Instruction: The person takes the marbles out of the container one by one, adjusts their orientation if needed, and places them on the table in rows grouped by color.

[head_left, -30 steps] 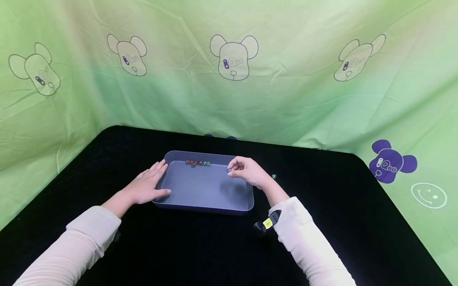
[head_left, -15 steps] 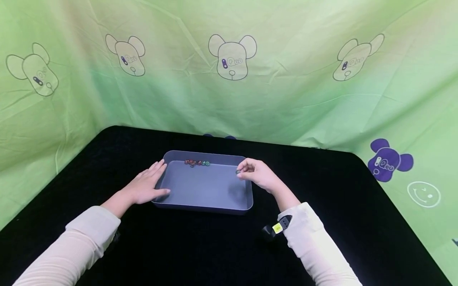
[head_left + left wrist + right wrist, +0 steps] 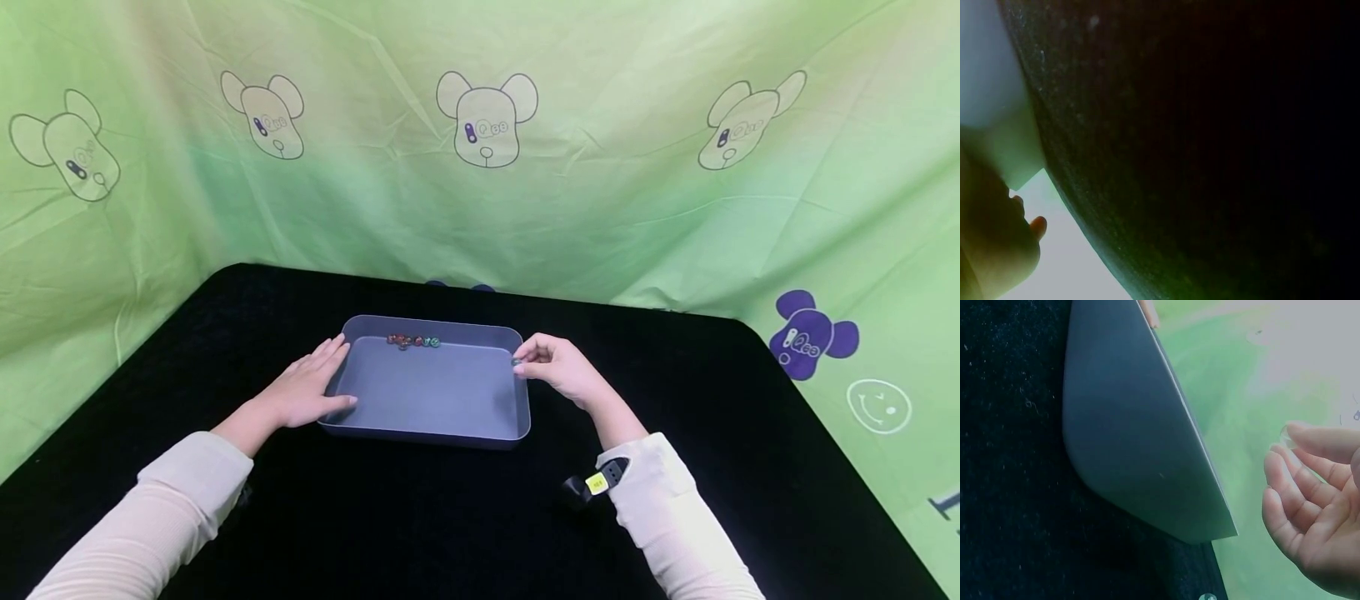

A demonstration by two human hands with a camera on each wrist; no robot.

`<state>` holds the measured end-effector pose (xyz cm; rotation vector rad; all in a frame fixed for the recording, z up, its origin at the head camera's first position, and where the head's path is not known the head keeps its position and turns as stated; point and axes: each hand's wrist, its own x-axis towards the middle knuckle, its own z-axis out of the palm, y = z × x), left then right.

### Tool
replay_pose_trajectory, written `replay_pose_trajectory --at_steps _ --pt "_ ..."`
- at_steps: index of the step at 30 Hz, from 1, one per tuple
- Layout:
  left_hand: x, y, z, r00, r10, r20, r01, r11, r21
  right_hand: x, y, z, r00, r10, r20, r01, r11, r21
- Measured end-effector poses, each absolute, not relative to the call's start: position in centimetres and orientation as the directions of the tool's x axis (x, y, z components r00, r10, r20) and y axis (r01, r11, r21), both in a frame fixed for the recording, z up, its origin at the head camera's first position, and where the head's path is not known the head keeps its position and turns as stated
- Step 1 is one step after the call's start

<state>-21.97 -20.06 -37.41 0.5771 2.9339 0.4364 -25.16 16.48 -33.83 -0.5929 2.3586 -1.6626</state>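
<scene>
My left hand [image 3: 303, 390] lies with straight fingers over the left rim of a grey rectangular tray [image 3: 420, 392], thumb inside the edge. Over the tray's right rim, my right hand [image 3: 558, 367] pinches a small glass marble [image 3: 1285, 435] between thumb and fingertips. A row of reddish-brown marbles [image 3: 401, 340] sits along the tray's far wall. Beside them, at the row's right end, are green marbles [image 3: 431, 342]. Part of the left hand [image 3: 1000, 244] shows dark at the lower left of the left wrist view.
A loose marble [image 3: 1208, 596] lies on the black tablecloth [image 3: 420, 517] outside the tray, at the right wrist view's lower edge. A dark strap device with a yellow label [image 3: 597, 483] sits at my right cuff. Green printed curtains [image 3: 487, 217] stand behind the table.
My right hand has moved rightward from over the tray's inside to its right rim, still pinching the marble. The left hand and the row of marbles have stayed put.
</scene>
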Motion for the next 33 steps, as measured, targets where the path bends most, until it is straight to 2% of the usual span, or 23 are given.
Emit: replay_pose_trajectory --at_steps 33 --pt "-21.9 -20.1 -37.4 -0.923 0.379 -0.069 0.341 0.888 0.309 -24.9 21.1 -35.4 -0.930 -0.365 0.051 -0.177 0.318 -0.931"
